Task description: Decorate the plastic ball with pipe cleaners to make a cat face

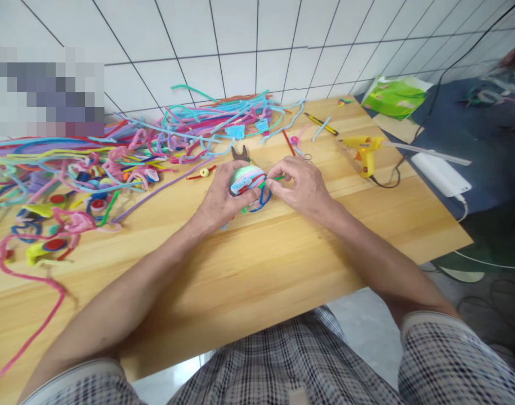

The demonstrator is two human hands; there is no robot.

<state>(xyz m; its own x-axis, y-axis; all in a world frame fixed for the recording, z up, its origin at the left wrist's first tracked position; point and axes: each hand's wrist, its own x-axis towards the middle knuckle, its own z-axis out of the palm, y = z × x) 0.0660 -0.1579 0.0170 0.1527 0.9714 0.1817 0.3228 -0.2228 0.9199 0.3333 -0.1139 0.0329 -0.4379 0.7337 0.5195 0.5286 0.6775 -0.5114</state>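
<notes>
— Where do we have the ball (pixel 245 177)?
— Between both hands, just above the table (pixel 261 270). Our left hand (pixel 221 202) curls around its left side and grasps it. Our right hand (pixel 301 188) pinches a green stem (pixel 277 178) that sticks out on the ball's right.
— What could slip, do we think?
— The wraps look loose. If we tug the green stem too hard, we judge the striped coils could slide off, or the ball could roll out of the left fingers. A blue loop (pixel 262 202) hangs under the grip and could snag our right thumb.
— And past the grip?
— Pliers (pixel 240 153) lie just beyond the ball, so a knuckle pushed forward could knock them. Well to the right of the right hand, the glue gun (pixel 364 151) stands with its cord trailing off the edge. We cannot tell whether it is hot, so a stray stem there is a risk. Left of the left hand sprawls the pile (pixel 113 163). A purple stem (pixel 164 188) runs from it toward our left wrist and could be dragged along.
</notes>
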